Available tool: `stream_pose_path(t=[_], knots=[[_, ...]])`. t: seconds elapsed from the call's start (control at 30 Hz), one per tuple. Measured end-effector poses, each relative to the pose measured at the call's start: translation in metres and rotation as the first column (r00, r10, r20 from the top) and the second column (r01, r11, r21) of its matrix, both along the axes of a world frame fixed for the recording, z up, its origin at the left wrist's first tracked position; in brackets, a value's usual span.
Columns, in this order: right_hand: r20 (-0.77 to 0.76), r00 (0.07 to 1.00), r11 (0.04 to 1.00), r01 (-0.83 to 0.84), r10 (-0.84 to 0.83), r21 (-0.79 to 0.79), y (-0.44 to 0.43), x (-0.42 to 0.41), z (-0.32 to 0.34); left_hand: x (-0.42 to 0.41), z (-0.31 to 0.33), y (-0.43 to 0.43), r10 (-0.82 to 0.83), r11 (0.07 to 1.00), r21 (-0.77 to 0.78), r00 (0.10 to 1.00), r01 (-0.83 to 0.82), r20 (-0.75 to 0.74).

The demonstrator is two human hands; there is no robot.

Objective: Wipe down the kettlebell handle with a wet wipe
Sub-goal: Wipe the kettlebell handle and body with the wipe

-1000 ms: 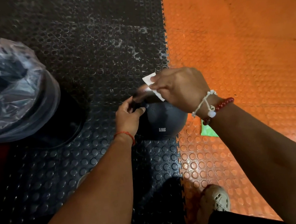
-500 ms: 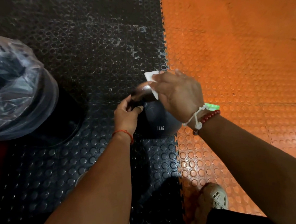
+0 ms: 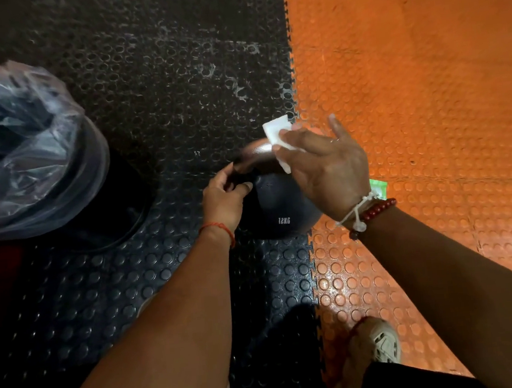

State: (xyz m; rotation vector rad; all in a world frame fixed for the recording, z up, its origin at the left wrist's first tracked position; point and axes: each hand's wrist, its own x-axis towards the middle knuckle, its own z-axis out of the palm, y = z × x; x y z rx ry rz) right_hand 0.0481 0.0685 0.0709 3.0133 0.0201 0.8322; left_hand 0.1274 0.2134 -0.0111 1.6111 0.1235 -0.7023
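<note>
Mid-wipe, judging by the grip. Pinched in the right hand (image 3: 327,168), between thumb and forefingers with the little finger splayed: the wet wipe (image 3: 276,129), pressed onto the right end of the kettlebell handle (image 3: 254,153). Curled round the handle's left leg, steadying: the left hand (image 3: 222,197). Sitting across the seam between black floor mat (image 3: 174,76) and orange floor mat (image 3: 410,85): the kettlebell (image 3: 281,207) (12KG in white on its near face).

Next, probably: drag the wipe along the arch toward the left hand, wrap round for the underside, then shift the left grip to free the covered leg. Calls for firm pressure and a steady ball.

Handle smooth, rounded, shiny grey metal; ball matte black. Wipe white, thin, folded, limp at its hanging corner. Mats raised in round coin studs, the black one scuffed with whitish marks. Off to the left, a bin (image 3: 24,138) lined with crinkled clear plastic.
</note>
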Motion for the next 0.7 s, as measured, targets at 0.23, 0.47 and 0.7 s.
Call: stream_pose_path(t=[0.23,0.47,0.7], knots=[[-0.006,0.998,0.997,-0.055,0.055,-0.054,0.01,0.0,-0.003,-0.001,0.004,0.0,0.002,1.0,-0.001,1.0,-0.002,0.021],[0.04,0.999,1.0,0.017,-0.018,0.021,0.018,0.011,-0.007,0.0,0.002,0.001,0.02,1.0,-0.014,1.0,-0.02,0.012],[0.041,0.999,0.999,0.036,-0.036,0.013,-0.001,0.0,-0.002,0.001,0.0,0.001,0.003,1.0,-0.026,1.0,-0.003,0.01]])
